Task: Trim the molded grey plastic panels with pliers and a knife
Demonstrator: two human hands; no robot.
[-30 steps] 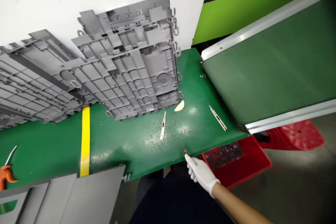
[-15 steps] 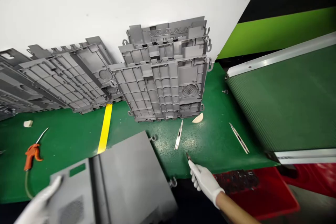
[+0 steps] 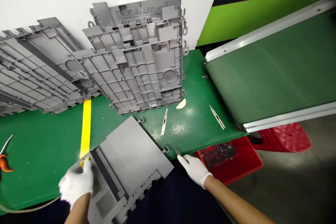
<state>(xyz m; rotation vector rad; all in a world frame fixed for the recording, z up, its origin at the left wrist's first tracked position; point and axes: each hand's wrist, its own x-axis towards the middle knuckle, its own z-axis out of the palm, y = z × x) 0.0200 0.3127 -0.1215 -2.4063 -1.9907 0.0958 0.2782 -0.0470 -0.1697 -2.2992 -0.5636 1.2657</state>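
Note:
A grey plastic panel (image 3: 133, 143) lies tilted at the near edge of the green bench, smooth face up, with small hooks along its right side. At its left, my left hand (image 3: 77, 183), in a white glove, grips the panel, its fingers around the edge near a cut-out. My right hand (image 3: 194, 169), also gloved, is closed in a pinch just right of the panel's lower hook. A small dark tip shows at its fingertips; its kind is unclear. Beyond it lie a utility knife (image 3: 164, 122) and a second utility knife (image 3: 217, 117).
Several ribbed grey panels (image 3: 136, 77) lean on the white wall. A pale half-round piece (image 3: 181, 104) sits before them. To the right are a green conveyor belt (image 3: 275, 66), a red bin (image 3: 246, 162) with dark scraps and a red stool (image 3: 291, 138). An orange air gun (image 3: 4, 164) lies left.
The view has shifted right. The panel has turned and come nearer my right hand. My left hand has moved onto its left edge, and my right hand has moved close to the hook.

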